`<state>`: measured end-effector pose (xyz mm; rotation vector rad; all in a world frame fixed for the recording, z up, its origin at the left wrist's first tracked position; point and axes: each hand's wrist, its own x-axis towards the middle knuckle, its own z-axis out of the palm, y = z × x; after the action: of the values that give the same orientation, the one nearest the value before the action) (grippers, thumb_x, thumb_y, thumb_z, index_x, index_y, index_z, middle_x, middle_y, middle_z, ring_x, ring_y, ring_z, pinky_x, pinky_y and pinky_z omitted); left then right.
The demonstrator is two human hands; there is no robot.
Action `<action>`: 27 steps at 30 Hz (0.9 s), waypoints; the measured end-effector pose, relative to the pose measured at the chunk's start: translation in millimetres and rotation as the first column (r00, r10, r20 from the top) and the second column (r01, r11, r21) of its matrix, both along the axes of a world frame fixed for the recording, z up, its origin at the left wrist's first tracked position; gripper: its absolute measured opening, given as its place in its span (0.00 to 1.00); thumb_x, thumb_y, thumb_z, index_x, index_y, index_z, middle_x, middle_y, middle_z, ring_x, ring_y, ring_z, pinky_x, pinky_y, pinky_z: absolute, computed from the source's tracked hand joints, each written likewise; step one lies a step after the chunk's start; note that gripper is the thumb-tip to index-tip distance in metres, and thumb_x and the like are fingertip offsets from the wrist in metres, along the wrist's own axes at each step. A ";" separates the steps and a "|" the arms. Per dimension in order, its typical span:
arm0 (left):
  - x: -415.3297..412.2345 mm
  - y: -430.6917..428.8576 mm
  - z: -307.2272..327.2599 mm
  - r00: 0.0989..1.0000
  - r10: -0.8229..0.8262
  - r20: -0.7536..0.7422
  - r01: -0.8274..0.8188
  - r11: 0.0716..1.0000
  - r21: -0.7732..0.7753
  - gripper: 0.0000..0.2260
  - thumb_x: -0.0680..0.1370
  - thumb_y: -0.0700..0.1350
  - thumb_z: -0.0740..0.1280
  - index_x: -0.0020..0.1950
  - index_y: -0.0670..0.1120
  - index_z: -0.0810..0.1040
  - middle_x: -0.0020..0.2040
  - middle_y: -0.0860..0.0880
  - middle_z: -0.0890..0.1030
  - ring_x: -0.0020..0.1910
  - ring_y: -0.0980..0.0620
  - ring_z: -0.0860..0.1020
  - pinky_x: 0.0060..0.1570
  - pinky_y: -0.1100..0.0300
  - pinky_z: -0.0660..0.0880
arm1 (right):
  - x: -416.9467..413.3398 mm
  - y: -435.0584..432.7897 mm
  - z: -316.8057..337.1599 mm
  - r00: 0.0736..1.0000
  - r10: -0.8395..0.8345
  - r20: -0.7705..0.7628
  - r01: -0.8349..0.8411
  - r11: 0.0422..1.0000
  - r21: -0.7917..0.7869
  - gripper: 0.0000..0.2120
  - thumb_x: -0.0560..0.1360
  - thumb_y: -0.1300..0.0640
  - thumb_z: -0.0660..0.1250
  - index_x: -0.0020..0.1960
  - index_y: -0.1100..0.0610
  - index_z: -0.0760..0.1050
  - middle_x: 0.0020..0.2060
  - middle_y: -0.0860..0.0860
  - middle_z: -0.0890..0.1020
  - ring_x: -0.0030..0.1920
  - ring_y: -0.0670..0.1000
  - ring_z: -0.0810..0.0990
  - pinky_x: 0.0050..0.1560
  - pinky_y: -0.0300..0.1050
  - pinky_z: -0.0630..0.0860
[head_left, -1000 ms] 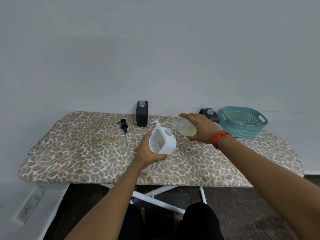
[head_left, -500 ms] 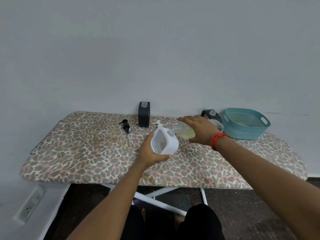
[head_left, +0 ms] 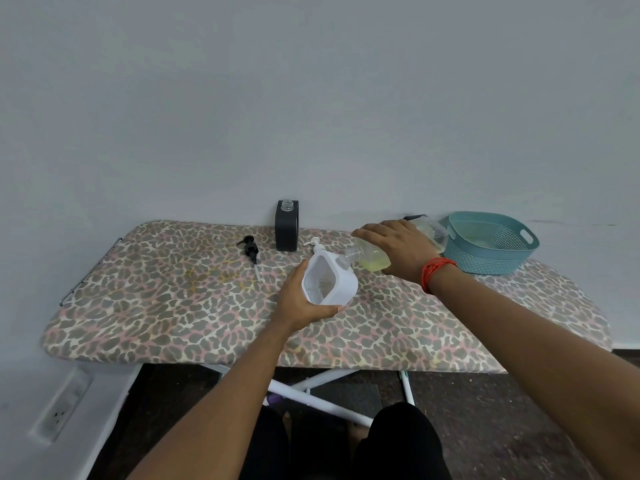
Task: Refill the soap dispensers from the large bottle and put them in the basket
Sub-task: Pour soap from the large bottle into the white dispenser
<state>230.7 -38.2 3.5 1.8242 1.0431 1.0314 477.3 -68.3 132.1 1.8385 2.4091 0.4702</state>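
Observation:
My left hand (head_left: 300,299) grips a white soap dispenser (head_left: 329,280), tilted, with its open neck toward the right. My right hand (head_left: 398,249) holds the large clear bottle (head_left: 372,256) of yellowish liquid, tipped on its side so its mouth meets the dispenser's neck. A black dispenser (head_left: 286,226) with an open neck stands at the back of the board. Another black dispenser (head_left: 414,217) is mostly hidden behind my right hand. The teal basket (head_left: 491,244) sits at the right rear.
A black pump head (head_left: 251,250) lies left of the black dispenser and a white pump head (head_left: 314,242) lies behind the white one. The leopard-print ironing board (head_left: 173,299) stands against a grey wall. A wall socket (head_left: 60,412) is low left.
The large bottle has tipped lower and moved left until its mouth reaches the white dispenser's neck. My left hand has tilted the dispenser a little.

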 end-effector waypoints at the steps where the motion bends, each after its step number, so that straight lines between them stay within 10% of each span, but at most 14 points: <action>1: 0.3 0.2 -0.1 1.000 -0.001 -0.002 0.001 1.000 0.001 0.46 0.59 0.55 0.85 0.74 0.57 0.70 0.66 0.59 0.76 0.64 0.60 0.75 0.58 0.59 0.74 | 0.3 0.0 0.4 1.000 0.001 0.007 -0.001 1.000 0.006 0.46 0.66 0.48 0.81 0.78 0.45 0.61 0.73 0.48 0.72 0.67 0.57 0.73 0.67 0.55 0.68; 27: -0.4 -2.2 1.5 1.000 0.016 -0.014 -0.016 1.000 0.008 0.46 0.58 0.57 0.84 0.73 0.57 0.70 0.65 0.59 0.76 0.64 0.56 0.75 0.61 0.48 0.77 | -1.5 1.1 3.3 0.997 0.021 0.071 -0.023 0.999 0.037 0.46 0.64 0.49 0.82 0.76 0.45 0.63 0.71 0.49 0.75 0.66 0.58 0.75 0.67 0.58 0.69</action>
<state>230.3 -40.4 5.0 1.8348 1.0643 1.0351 475.8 -67.3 135.3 1.7803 2.3932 0.5766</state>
